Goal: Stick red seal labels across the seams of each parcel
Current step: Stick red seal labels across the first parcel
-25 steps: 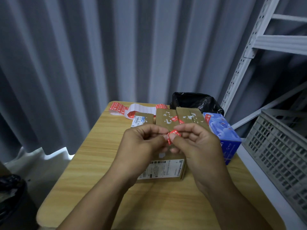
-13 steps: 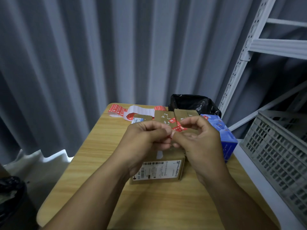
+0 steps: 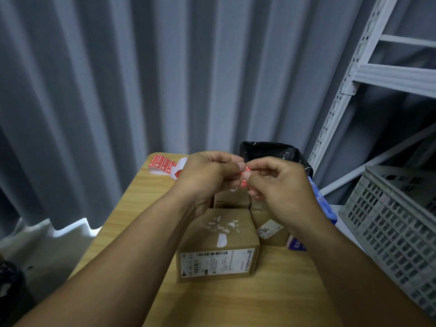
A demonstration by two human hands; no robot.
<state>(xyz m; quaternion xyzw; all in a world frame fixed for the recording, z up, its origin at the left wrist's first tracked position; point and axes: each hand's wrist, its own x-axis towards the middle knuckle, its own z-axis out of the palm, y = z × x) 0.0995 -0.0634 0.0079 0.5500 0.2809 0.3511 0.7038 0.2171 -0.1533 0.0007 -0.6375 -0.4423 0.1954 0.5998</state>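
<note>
Raised above the parcels, my left hand (image 3: 207, 177) and my right hand (image 3: 278, 185) pinch a small crumpled red seal label (image 3: 244, 177) between their fingertips. Below them the nearest cardboard parcel (image 3: 217, 246) stands on the wooden table (image 3: 236, 305), with white torn patches on its top and a barcode label on its front. More cardboard parcels (image 3: 269, 228) stand behind and to its right, partly hidden by my hands. A strip of red seal labels (image 3: 162, 165) on white backing lies at the table's far left.
A black plastic bag (image 3: 271, 151) sits at the table's far edge. A blue box (image 3: 323, 206) stands right of the parcels. A grey plastic crate (image 3: 396, 223) is at the right, under a white metal shelf frame (image 3: 349, 83). A grey curtain hangs behind.
Both hands have risen and moved away from me with the red label pinched between them. The nearest parcel's top is now uncovered. The view has tilted down slightly.
</note>
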